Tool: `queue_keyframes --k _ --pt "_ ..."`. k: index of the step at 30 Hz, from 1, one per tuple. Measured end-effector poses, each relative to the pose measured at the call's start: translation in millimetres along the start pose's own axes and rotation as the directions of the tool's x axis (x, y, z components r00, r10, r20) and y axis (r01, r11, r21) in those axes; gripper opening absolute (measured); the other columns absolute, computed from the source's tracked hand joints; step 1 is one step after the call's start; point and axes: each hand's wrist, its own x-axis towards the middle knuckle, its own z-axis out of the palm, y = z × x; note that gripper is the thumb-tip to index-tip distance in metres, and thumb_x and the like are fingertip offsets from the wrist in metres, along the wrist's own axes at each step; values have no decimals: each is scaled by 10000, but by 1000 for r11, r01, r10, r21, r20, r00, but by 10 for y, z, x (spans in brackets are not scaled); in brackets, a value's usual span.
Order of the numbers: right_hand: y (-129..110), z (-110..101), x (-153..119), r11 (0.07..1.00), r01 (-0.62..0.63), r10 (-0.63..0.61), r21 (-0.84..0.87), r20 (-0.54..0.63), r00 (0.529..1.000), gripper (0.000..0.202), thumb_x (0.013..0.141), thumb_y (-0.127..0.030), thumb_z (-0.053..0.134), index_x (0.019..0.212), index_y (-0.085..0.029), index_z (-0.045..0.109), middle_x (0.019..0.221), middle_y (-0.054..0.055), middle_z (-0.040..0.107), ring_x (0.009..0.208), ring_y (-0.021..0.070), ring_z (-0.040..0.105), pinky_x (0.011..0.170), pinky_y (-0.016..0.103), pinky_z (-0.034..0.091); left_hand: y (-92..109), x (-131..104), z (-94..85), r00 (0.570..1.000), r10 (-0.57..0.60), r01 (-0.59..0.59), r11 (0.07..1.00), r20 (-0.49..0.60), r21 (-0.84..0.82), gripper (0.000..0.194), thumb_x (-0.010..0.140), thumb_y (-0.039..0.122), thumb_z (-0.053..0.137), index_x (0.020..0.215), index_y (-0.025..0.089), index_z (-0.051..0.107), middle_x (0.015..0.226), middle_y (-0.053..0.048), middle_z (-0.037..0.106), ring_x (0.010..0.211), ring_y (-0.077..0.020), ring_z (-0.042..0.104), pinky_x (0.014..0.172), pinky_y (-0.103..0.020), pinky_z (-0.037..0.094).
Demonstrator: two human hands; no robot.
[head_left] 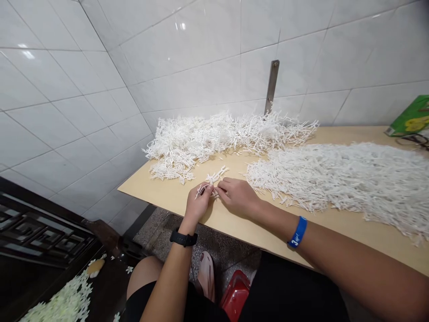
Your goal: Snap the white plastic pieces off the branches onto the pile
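Observation:
Near the front edge of the wooden table, my left hand (199, 200) is closed on a small white branched piece (217, 174). Right beside it, my right hand (237, 195) pinches at the same piece, its fingertips almost touching my left thumb. Thin white twigs stick out above and between the fingers. Behind my hands lies a loose pile of white branched pieces (214, 138). To the right spreads a flatter, denser pile of white strands (348, 176).
The table (161, 197) stands against a tiled wall with a metal bracket (272, 85). A green box (410, 117) and a dark cord are at the far right. Pale green flower-like pieces (65, 299) lie at lower left, and a red object (235, 297) is below the table.

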Motion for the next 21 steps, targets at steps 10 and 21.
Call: queue_keyframes --k 10,21 --pt "-93 -20 -92 996 53 -51 79 -20 998 275 882 -209 457 621 -181 539 606 9 550 556 128 433 588 278 292 -160 135 -42 957 -157 103 970 -244 -221 301 804 447 600 663 208 484 603 32 465 556 -120 453 576 -256 396" --pt "136 -120 -16 989 -134 123 -61 -163 979 194 916 -132 432 952 -147 622 982 107 657 948 244 560 835 360 377 -92 60 -58 969 -170 102 934 -176 -342 343 758 496 688 699 181 566 667 10 546 620 -117 536 616 -243 479"
